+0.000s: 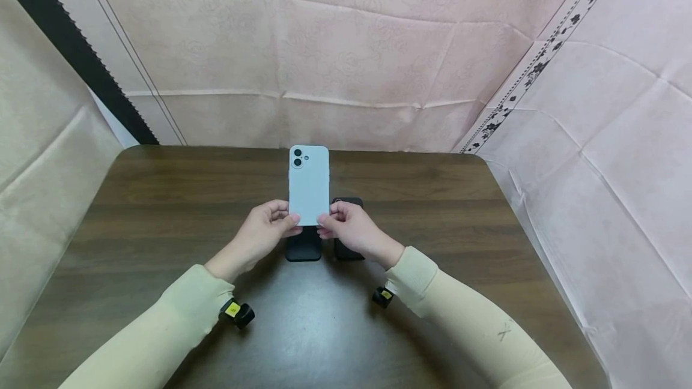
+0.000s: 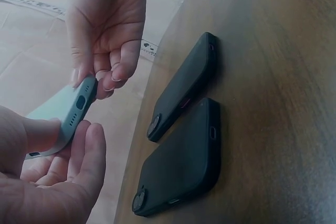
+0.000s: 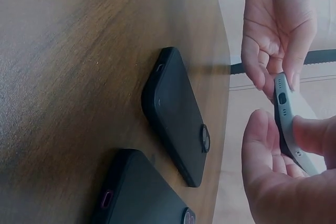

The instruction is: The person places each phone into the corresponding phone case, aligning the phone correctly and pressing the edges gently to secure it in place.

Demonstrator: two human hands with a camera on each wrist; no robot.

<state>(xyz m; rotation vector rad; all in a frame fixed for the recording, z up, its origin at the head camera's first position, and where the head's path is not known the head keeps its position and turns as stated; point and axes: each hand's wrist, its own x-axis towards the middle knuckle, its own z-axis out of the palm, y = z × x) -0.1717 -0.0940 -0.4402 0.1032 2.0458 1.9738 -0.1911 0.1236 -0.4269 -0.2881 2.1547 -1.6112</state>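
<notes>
Both hands hold a light blue phone (image 1: 309, 185) up above the table, its back and two camera lenses turned toward me. The left hand (image 1: 261, 230) pinches its lower left corner, thumb on the back and fingers behind. At the lower right corner the right hand (image 1: 354, 230) pinches likewise. The phone's bottom edge (image 2: 80, 109), with port and speaker holes, shows in the left wrist view. Below lie two black phones side by side, backs up: a left one (image 3: 176, 116), and a right one (image 2: 184, 85) with a pinkish port. In the head view the hands and blue phone partly cover them.
The brown wooden table (image 1: 432, 221) has rounded far corners. Pale cloth (image 1: 346, 59) hangs behind it and at both sides, with a black flowered border at the right. A small black camera (image 1: 244, 315) is strapped to the left wrist, another (image 1: 382, 297) to the right.
</notes>
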